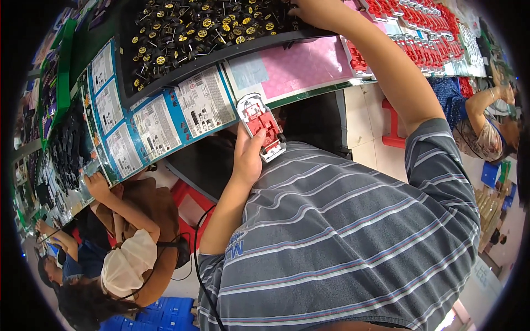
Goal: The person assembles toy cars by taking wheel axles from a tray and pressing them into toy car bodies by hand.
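Head view: one red-and-white toy car chassis [268, 122] in left hand [247, 164], just off counter [309, 92] edge; thumb across its red face, fingers clamped on its left side. Two black wheels [281, 138] show at its near end. Right hand [319, 12] at right end of one black tray [243, 49]; cannot tell whether its fingers grip anything. Yellow-hubbed wheel axles [207, 22] in tray, too many to count.

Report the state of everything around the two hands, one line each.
Left hand: closed on the toy car.
Toy car: tilted, wheels fitted at its near end.
Right hand: at the tray, grip unclear.
Tray: well filled.
Wheel axles: loose, jumbled.
Other toy cars: set in rows.
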Demonstrator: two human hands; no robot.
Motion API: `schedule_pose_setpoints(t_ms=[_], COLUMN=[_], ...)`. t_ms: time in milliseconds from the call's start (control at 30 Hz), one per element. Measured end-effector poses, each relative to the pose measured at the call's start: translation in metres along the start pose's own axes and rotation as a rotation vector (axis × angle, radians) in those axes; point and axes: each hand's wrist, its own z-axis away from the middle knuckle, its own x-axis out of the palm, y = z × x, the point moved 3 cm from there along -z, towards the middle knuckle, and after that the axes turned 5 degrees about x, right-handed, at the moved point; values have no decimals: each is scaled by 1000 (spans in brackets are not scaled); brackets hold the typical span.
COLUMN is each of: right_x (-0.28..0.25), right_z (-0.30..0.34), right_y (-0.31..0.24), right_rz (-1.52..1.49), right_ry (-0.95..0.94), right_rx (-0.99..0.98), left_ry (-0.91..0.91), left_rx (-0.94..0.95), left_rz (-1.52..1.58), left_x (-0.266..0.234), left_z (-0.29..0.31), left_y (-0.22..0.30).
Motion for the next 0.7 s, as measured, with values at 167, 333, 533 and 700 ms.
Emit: schedule_pose_setpoints(t_ms=[167,333,533,700], right_x=[-18,-24,-15,-22], right_z=[33,79,78,93], right_y=[11,-21,-8,-41], right_rz=[-207,-335,-496,-559], right_ry=[220,414,455,401], right_rx=[26,-53,251,155], left_ry=[-5,-28,-62,-40], left_rx=[3,-14,-33,-36], left_rz=[2,63,72,45], left_x=[-1,3,5,2], left_z=[-9,-15,-18,-11], left_y=[1,4,4,1])
